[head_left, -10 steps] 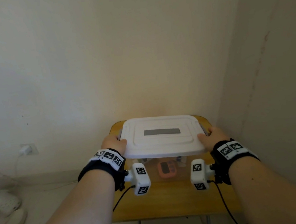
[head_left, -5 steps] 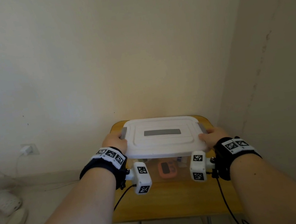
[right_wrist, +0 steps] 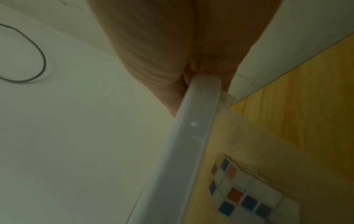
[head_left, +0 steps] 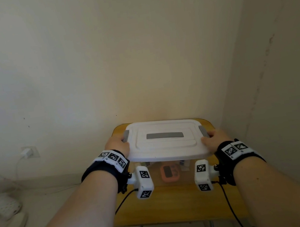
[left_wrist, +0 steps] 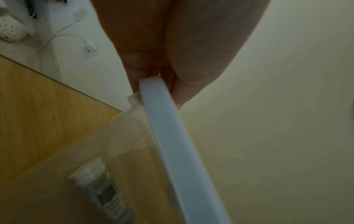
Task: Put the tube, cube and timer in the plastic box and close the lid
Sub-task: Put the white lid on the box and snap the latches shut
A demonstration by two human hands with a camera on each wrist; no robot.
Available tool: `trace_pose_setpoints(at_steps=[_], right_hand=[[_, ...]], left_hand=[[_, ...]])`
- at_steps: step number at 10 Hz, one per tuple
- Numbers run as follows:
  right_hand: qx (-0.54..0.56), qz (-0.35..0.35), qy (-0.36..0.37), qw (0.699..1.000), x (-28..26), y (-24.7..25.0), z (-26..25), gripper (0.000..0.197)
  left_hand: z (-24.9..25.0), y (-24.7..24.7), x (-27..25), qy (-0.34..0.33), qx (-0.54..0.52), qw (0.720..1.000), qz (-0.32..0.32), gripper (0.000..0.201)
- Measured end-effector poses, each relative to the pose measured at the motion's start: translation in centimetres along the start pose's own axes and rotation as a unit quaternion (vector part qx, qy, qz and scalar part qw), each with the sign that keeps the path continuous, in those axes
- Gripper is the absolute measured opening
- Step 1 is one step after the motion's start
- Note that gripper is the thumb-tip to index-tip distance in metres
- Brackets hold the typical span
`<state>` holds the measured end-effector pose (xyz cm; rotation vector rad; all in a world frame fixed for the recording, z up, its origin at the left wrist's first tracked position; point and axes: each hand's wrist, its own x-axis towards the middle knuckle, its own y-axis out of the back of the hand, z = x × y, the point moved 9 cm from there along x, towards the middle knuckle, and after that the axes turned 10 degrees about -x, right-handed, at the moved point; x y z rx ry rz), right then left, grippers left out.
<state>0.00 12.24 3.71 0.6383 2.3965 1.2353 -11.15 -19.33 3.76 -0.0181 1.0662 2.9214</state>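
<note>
A white lid [head_left: 165, 140] with grey latches lies over the clear plastic box [head_left: 157, 174] on the small wooden table [head_left: 174, 201]. My left hand [head_left: 116, 144] grips the lid's left end and my right hand [head_left: 216, 139] grips its right end. Through the clear front wall I see the orange timer [head_left: 169, 173]. In the left wrist view the tube [left_wrist: 103, 191] lies inside the box under the lid's edge [left_wrist: 172, 144]. The right wrist view shows the coloured cube [right_wrist: 243, 192] inside, below the lid's edge [right_wrist: 191, 144].
The table stands in a corner, with a wall [head_left: 136, 57] behind and another [head_left: 285, 73] close on the right. A wall socket with a charger [head_left: 27, 152] and white slippers [head_left: 5, 208] are on the left, low down. Black cables [head_left: 231, 210] hang from my wrist cameras.
Both hands have lowered the lid a little and pushed it slightly away from me over the box. The items inside have not moved.
</note>
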Motion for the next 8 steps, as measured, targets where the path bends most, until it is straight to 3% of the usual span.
trace_pose_setpoints(at_steps=[5, 8], right_hand=[[0.050, 0.037, 0.011, 0.998, -1.1, 1.8, -0.1, 0.052], [0.181, 0.119, 0.112, 0.970, -3.7, 8.0, -3.8, 0.046]], left_hand=[[0.3, 0.1, -0.8, 0.005, 0.011, 1.000, 0.003, 0.044], [3.4, 1.7, -1.9, -0.020, -0.031, 0.999, 0.015, 0.041]])
